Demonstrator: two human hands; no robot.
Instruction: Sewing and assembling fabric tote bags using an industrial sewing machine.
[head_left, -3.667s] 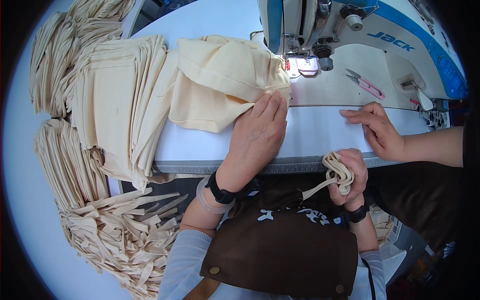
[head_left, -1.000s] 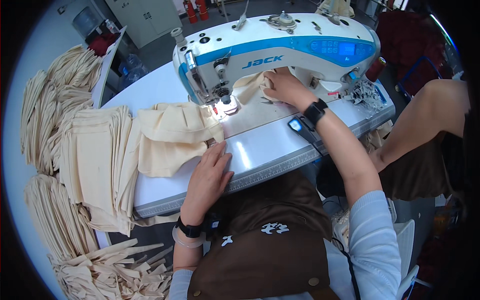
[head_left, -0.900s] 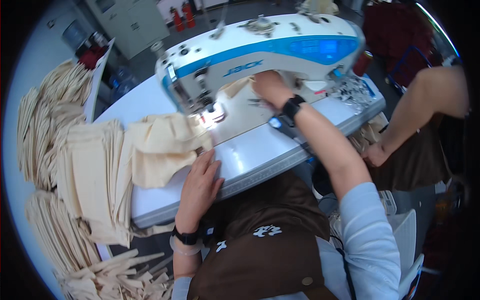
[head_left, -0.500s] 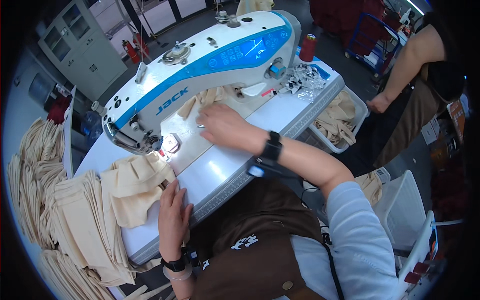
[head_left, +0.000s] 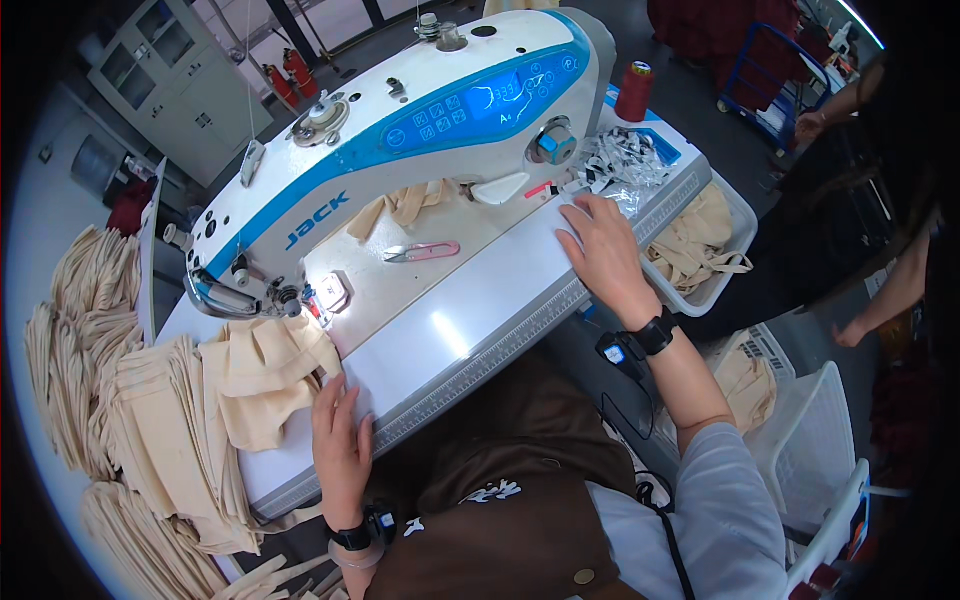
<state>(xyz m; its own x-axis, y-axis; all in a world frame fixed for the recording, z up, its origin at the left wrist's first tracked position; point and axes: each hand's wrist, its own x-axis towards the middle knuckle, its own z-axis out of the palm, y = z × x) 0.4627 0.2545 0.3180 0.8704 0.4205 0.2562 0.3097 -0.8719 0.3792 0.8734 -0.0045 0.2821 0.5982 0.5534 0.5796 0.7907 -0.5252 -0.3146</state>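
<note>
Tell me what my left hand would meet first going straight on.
Your left hand would likely meet the cream cloth first, its edge just ahead; whether they already touch is unclear.

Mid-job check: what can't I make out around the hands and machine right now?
All in the head view:
1. Right hand: palm hidden, turned toward the white table.
2. Left hand: palm hidden by the hand itself.
3. Cream cloth strip: upper part hidden behind the sewing machine.
4. Lower-left cream strips: cut off by the bottom edge.
5. Co-worker's arm at right: cut off by the dark rim.
</note>
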